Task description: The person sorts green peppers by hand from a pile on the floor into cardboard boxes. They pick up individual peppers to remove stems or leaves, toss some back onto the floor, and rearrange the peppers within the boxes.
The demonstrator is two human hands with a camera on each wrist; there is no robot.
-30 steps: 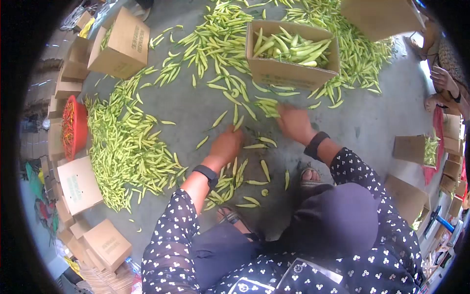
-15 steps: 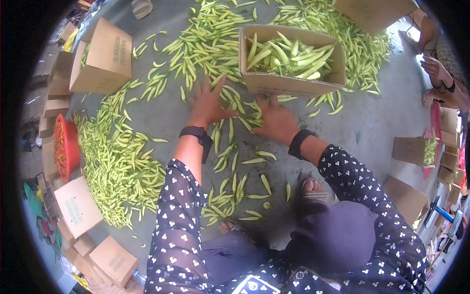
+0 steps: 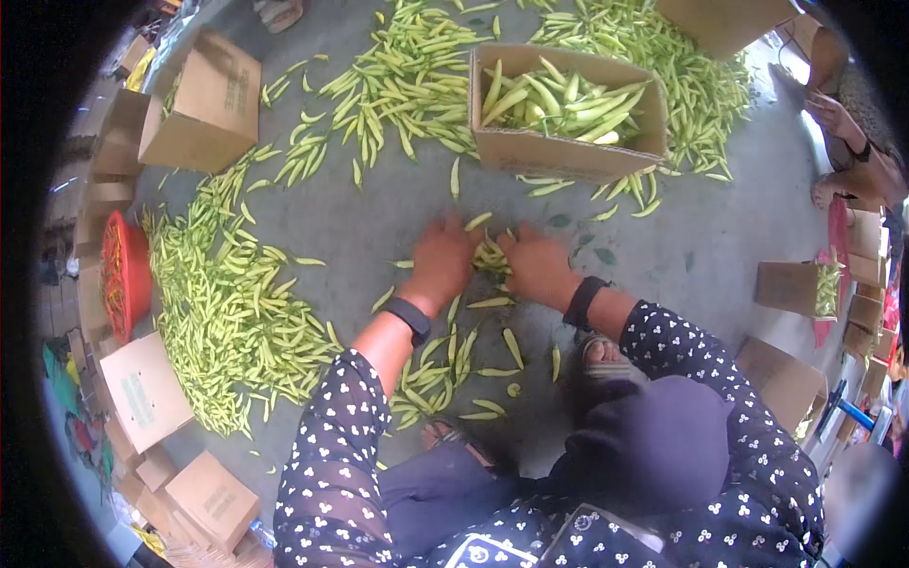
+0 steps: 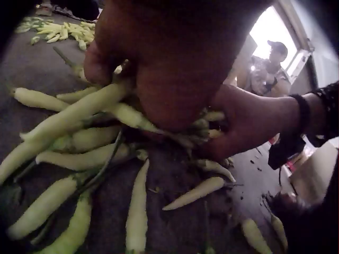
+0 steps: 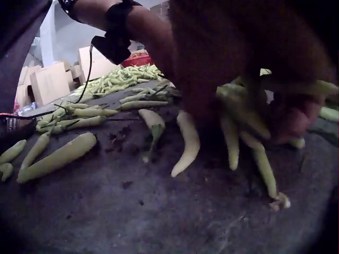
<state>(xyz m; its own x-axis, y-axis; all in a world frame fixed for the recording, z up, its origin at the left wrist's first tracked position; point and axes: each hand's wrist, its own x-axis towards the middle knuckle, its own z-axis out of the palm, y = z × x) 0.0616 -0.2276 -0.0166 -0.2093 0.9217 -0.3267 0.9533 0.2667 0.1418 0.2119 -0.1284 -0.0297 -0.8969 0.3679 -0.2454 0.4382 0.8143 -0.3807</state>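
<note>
Both hands meet over a small bunch of pale green peppers (image 3: 490, 256) on the grey floor, below an upright cardboard box (image 3: 559, 153) of larger peppers. The left hand (image 3: 443, 257) curls its fingers round peppers; in the left wrist view this hand (image 4: 169, 63) has one long pepper (image 4: 79, 112) by its fingertips. From the other side, the right hand (image 3: 542, 267) holds the bunch, and in the right wrist view pepper tips (image 5: 230, 140) hang beneath that hand (image 5: 238, 47). Its fingertips are partly dark and blurred.
Pepper heaps lie left (image 3: 237, 331) and beyond the box (image 3: 691, 104). Loose peppers (image 3: 426, 383) lie near the sandalled feet. Around stand a red basin (image 3: 135, 275), a left carton (image 3: 213, 104) and a right carton (image 3: 788, 289). Another person's arm (image 3: 876, 166) shows at right.
Both hands have drawn back toward the body from below the box, bringing peppers along. The left hand's spread fingers have curled in, and bare floor shows where some peppers lay.
</note>
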